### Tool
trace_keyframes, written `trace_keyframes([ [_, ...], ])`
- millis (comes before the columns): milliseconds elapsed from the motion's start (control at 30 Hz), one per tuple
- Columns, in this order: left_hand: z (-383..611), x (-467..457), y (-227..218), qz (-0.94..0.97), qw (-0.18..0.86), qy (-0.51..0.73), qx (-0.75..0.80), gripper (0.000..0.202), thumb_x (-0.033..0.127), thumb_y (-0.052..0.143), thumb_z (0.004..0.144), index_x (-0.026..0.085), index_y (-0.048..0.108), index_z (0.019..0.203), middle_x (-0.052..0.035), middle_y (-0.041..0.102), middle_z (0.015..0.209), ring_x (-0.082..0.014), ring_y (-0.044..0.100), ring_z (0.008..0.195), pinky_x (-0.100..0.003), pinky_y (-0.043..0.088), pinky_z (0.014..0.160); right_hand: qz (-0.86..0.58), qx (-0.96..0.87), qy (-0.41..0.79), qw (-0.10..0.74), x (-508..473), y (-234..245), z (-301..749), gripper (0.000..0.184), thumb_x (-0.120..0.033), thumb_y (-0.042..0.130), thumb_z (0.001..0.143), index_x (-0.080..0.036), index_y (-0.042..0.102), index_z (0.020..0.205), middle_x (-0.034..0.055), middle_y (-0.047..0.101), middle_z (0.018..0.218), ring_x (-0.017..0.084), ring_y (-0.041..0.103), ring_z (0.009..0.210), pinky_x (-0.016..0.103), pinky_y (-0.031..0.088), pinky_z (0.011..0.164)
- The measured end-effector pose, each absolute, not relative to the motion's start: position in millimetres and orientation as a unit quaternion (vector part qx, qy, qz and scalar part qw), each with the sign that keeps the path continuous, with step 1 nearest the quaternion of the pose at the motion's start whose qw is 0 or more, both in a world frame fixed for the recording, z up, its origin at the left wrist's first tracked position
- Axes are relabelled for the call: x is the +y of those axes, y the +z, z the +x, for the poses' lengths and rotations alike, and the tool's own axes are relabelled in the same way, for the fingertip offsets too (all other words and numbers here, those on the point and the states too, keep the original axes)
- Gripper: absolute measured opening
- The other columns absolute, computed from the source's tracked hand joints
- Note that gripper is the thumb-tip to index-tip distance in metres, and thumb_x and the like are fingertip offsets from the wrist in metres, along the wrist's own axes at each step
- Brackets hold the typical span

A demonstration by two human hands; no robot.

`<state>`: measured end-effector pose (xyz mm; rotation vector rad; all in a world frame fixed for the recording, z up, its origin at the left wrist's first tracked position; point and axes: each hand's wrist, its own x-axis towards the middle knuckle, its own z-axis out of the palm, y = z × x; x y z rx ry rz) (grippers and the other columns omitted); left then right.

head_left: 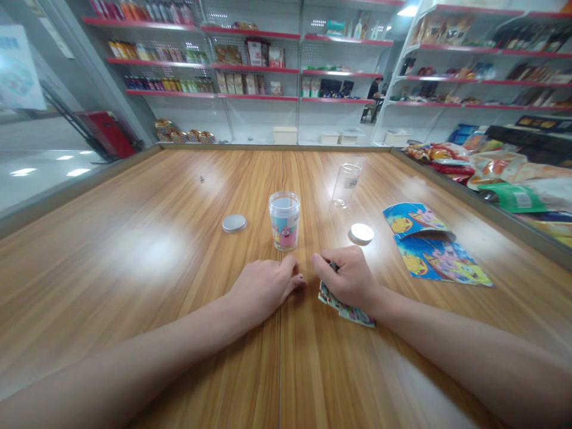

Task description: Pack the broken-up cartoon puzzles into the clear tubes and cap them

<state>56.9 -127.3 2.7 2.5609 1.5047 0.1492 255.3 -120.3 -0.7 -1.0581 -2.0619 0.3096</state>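
My left hand rests on the wooden table with its fingers curled and pinched together near a tiny dark speck at its fingertips. My right hand is closed on a small colourful cartoon packet that sticks out under the palm. Just beyond both hands stands a clear plastic jar with a cartoon label, open at the top. A silver lid lies to its left and a white lid to its right.
A second clear jar stands further back. Two larger cartoon packets lie flat at the right. Snack bags are piled along the right edge. Shop shelves line the back wall, where a person stands far off.
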Motion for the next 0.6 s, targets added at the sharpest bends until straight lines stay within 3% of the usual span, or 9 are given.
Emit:
trace_keyframes([
  [233,56,-128,1,0.861,0.1,0.066,0.494,0.035,0.05,0.043,0.099,0.018,0.056,0.1,-0.0108,0.071,0.086,-0.0308,0.07,0.08,-0.034,0.046,0.065,-0.421,-0.784,0.131,0.436,-121,2,256,0.048,-0.031,0.05,0.094,-0.018,0.026,0.054,-0.0047,0.023,0.051,0.006,0.026,0.046,0.025,0.018,0.047],
  [367,59,-132,-3,0.855,0.163,0.167,0.463,0.021,0.037,0.044,0.098,0.019,0.051,0.093,-0.0053,0.066,0.079,-0.0218,0.066,0.072,-0.029,0.041,0.063,-0.423,-0.768,0.145,0.459,-121,1,256,0.046,-0.031,0.049,0.094,-0.018,0.027,0.055,-0.0045,0.024,0.052,0.006,0.027,0.047,0.025,0.019,0.047],
  [433,64,-135,-2,0.802,0.267,0.255,0.469,0.015,0.031,0.048,0.095,0.02,0.047,0.085,-0.0009,0.06,0.072,-0.0158,0.061,0.066,-0.026,0.041,0.061,-0.425,-0.754,0.165,0.472,-121,1,255,0.046,-0.031,0.049,0.094,-0.019,0.027,0.055,-0.0044,0.025,0.052,0.006,0.027,0.047,0.025,0.02,0.047],
  [500,70,-139,3,0.694,0.436,0.31,0.481,0.012,0.03,0.052,0.091,0.021,0.045,0.087,0.0045,0.051,0.06,-0.0112,0.051,0.052,-0.021,0.037,0.051,-0.427,-0.736,0.188,0.49,-120,0,255,0.047,-0.032,0.05,0.094,-0.019,0.028,0.055,-0.0044,0.025,0.053,0.007,0.027,0.048,0.025,0.02,0.047],
  [600,77,-145,9,0.502,0.679,0.3,0.444,0.015,0.031,0.053,0.089,0.021,0.048,0.099,0.0093,0.041,0.048,-0.0068,0.028,0.035,-0.017,0.02,0.036,-0.439,-0.691,0.231,0.526,-118,-2,254,0.049,-0.036,0.051,0.094,-0.019,0.028,0.054,-0.0045,0.026,0.051,0.007,0.026,0.047,0.024,0.02,0.045],
])
